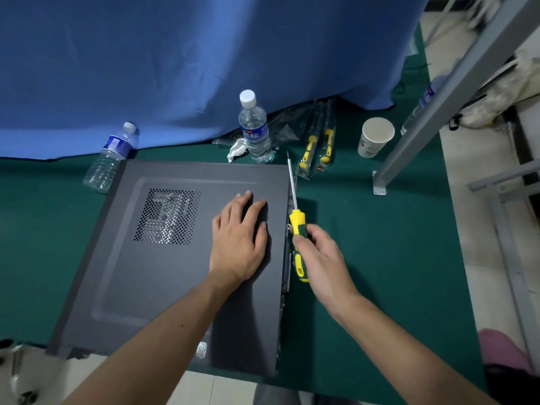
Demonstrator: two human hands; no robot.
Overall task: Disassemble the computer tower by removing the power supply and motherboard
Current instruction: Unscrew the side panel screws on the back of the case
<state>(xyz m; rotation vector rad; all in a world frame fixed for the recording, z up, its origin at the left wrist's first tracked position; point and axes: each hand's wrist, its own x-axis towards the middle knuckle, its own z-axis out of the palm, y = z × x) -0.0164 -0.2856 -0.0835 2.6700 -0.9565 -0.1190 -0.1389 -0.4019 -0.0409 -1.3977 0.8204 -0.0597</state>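
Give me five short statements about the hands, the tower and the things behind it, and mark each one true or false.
1. The left hand lies flat on the tower's side panel. True.
2. The right hand holds a screwdriver by its yellow and green handle. True.
3. The side panel is already off the tower. False: it still covers the case.
4. The paper cup lies tipped on its side. False: it stands upright on the green mat.
5. A capped water bottle stands behind the tower. True.
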